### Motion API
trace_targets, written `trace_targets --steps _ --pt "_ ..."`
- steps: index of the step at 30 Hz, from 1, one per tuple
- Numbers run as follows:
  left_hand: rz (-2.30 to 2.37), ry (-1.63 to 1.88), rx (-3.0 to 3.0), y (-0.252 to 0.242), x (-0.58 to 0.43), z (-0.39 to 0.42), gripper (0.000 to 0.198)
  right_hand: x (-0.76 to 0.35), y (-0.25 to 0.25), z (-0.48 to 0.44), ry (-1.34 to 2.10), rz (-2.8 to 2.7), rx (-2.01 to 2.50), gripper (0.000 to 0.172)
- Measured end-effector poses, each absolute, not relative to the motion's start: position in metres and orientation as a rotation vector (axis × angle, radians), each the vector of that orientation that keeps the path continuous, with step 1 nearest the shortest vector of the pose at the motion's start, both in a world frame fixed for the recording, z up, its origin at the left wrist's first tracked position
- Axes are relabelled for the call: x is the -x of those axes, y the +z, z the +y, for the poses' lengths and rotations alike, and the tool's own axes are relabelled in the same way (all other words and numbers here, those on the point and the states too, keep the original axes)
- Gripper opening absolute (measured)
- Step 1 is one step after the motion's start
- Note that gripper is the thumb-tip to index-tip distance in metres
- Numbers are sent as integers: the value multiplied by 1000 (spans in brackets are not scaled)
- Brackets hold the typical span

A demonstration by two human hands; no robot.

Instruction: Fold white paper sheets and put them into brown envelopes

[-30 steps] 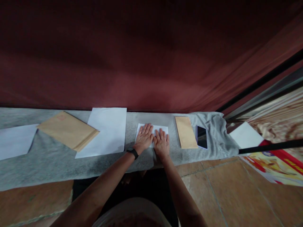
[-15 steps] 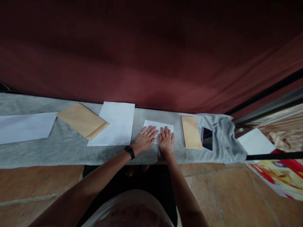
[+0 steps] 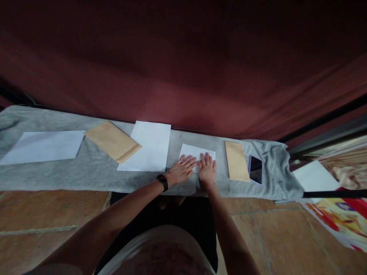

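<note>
So, your left hand (image 3: 180,171) and right hand (image 3: 207,170) are resting palm-down, on a small white paper sheet (image 3: 192,150), each grip lying wide.

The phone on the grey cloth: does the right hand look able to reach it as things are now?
Probably yes. The right hand only presses on the small white paper; between it and the phone lies just a flat brown envelope, easily passed over.

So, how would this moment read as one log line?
left hand: flat on small white paper | right hand: flat on same paper | farther right: brown envelope, then phone
</note>
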State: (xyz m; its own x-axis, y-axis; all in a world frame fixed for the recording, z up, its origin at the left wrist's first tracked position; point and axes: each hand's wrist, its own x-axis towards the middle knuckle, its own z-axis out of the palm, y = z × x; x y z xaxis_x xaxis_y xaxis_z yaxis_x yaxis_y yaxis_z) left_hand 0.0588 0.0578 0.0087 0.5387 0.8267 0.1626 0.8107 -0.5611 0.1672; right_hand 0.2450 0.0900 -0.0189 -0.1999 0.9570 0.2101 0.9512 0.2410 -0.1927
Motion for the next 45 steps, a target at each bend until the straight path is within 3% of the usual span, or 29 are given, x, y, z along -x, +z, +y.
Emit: trace_targets --steps 15,23,45 --pt "1472 360 -2721 7 -60 56 50 -273 -14 78 -57 -2140 1948 58" --pt "1489 361 -2750 -1 -61 59 45 -225 3 100 225 -2433 1603 50" --pt "1496 369 -2730 -7 -57 63 55 -240 -10 126 47 -2257 1817 55"
